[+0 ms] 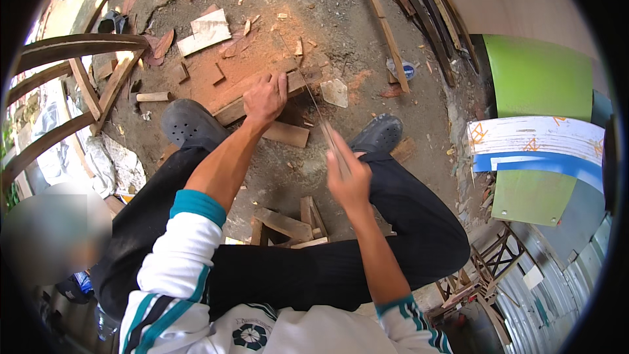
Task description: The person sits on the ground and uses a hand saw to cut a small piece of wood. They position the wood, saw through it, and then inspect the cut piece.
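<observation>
Snugly, left fingers (267, 88) curl over the wooden block (230, 111), right fingers (337, 174) wrap the saw's handle (333, 142)

Bright, diffuse daylight washes out toward ten o'clock, leaving soft shadows. Just off-centre toward four o'clock, motion smears the right hand (349, 176). Heavy blur covers a patch (56, 236) between eight and nine; wooden beams (72, 50) bow near the black rim.
</observation>
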`<state>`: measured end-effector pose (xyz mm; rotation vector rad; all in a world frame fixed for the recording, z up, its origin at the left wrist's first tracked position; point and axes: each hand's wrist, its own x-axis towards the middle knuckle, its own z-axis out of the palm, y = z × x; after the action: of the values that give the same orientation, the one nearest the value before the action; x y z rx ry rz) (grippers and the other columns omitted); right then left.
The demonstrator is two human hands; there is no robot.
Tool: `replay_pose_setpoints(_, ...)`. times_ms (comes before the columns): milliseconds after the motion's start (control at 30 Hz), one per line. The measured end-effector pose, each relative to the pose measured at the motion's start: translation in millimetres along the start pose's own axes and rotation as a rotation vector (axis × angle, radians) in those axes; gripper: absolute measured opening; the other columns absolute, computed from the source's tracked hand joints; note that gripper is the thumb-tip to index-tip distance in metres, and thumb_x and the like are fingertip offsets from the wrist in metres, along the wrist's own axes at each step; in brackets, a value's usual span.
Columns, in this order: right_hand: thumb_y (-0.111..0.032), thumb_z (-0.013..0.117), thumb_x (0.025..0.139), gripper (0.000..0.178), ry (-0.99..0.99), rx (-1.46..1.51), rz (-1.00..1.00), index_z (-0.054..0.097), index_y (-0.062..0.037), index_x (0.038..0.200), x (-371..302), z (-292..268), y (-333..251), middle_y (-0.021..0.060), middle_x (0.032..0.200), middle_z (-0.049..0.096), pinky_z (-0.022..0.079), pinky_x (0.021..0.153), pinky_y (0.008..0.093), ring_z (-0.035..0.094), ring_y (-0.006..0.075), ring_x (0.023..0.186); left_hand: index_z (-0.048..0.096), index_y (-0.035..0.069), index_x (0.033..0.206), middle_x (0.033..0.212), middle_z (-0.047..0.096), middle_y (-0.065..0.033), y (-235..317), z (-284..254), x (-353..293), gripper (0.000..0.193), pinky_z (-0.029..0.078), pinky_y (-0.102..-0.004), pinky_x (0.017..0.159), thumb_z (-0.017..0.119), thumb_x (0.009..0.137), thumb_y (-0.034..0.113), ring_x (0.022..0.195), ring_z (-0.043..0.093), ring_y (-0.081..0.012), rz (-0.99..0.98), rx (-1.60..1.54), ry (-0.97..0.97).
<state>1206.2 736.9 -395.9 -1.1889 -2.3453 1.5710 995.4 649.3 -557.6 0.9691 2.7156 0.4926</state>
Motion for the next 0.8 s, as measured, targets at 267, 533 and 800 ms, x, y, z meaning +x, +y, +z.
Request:
replay_pose_setpoints(267,-0.008,0.061,0.096,0.042,0.043,0.031,-0.113,0.060,-0.0019,0.137,-53,-27,-24,0.0253,0.120,0.068,0.057,0.085,0.0391,0.069,0.0377,0.108,0.069,0.007,0.098,0.094,0.068,-0.0154,-3,-8,7,0.043,0.054,-0.0497,0.071,0.040,0.107,0.038,0.088,0.067,-0.0377,0.002,-0.003,-0.014)
replay_pose_setpoints(533,-0.012,0.062,0.096,0.040,0.096,0.012,-0.094,0.062,-0.0066,0.135,62,35,15,0.0266,0.100,0.072,0.057,0.077,0.0408,0.072,0.0409,0.091,0.069,0.009,0.103,0.094,0.068,-0.0165,9,-11,16,0.043,0.053,-0.0499,0.074,0.037,0.108,0.038,0.088,0.068,-0.0386,-0.044,0.008,-0.167)
replay_pose_setpoints(800,-0.003,0.065,0.093,0.038,0.074,-0.032,-0.127,0.065,0.0017,0.130,-67,-55,-27,0.0268,0.112,0.071,0.056,0.085,0.0354,0.073,0.0286,0.106,0.070,0.006,0.094,0.089,0.067,-0.0162,3,-4,6,0.042,0.055,-0.0487,0.068,0.043,0.107,0.035,0.082,0.067,-0.0367,0.037,0.032,0.015)
